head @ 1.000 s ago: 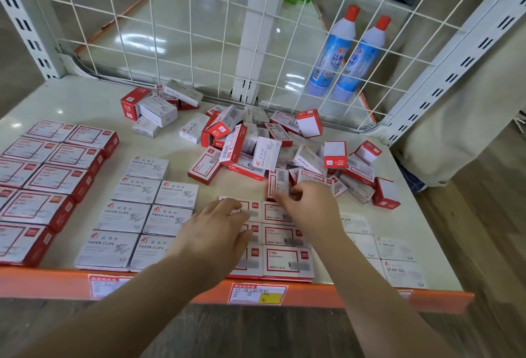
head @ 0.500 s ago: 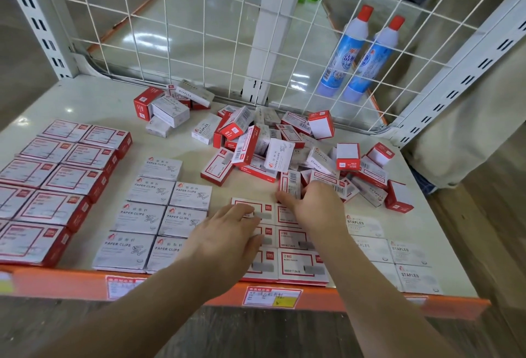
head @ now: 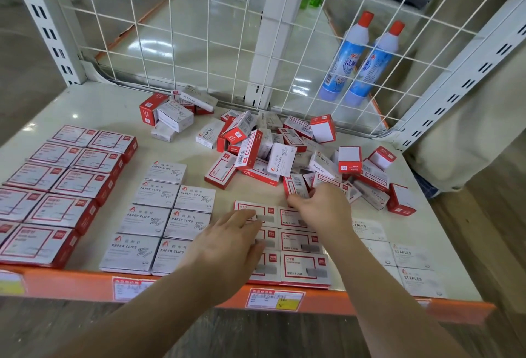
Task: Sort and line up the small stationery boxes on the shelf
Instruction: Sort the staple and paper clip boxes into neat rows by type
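Right hand (head: 321, 207): fingers pinch a small red-and-white box (head: 296, 187) at the near edge of the loose pile (head: 284, 153). Left hand (head: 227, 246): flat, fingers straight, resting on the red staple grid (head: 301, 266). Done: red boxes (head: 57, 187) far left, paper-clip boxes (head: 159, 215), white staples boxes (head: 412, 266) lined up along the shelf (head: 85, 113) front. Left: the pile (roughly half, by my estimate).
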Available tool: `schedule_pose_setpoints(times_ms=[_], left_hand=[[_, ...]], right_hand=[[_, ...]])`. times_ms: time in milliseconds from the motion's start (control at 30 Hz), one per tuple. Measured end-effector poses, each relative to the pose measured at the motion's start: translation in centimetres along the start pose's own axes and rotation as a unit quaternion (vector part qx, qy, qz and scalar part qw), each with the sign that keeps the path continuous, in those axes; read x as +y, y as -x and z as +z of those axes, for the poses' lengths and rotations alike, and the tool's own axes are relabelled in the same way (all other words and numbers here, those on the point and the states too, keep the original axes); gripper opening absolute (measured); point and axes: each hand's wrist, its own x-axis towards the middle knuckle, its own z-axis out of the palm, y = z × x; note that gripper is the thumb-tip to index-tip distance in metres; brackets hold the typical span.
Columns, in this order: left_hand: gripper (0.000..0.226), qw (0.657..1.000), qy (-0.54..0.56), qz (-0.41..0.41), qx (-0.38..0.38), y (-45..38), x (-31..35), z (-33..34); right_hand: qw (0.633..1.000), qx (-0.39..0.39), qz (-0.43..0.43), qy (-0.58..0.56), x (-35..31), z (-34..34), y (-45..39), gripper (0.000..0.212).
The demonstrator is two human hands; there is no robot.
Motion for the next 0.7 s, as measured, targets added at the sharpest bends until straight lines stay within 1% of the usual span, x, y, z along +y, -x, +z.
schedule_pose_setpoints(times_ms=[233, 367, 567, 700], left_hand=[[0.048, 1.0, 0.01, 0.007, 0.008, 0.4, 0.2, -0.2], [0.047, 1.0, 0.018, 0.003, 0.017, 0.6, 0.4, -0.2], [0.045, 0.999, 0.018, 0.003, 0.028, 0.9, 0.8, -0.3], [0.044, 0.999, 0.02, 0.006, 0.038, 1.0, 0.8, -0.4]], right_hand=[[1.0, 0.01, -0.014, -0.006, 0.7, -1.4, 0.1, 0.026], [0.999, 0.019, -0.049, -0.012, 1.1, -2.2, 0.7, 0.02], [0.993, 0.037, -0.087, -0.067, 1.9, -2.9, 1.8, 0.016], [0.992, 0.016, -0.098, -0.082, 2.8, -3.3, 2.5, 0.016]])
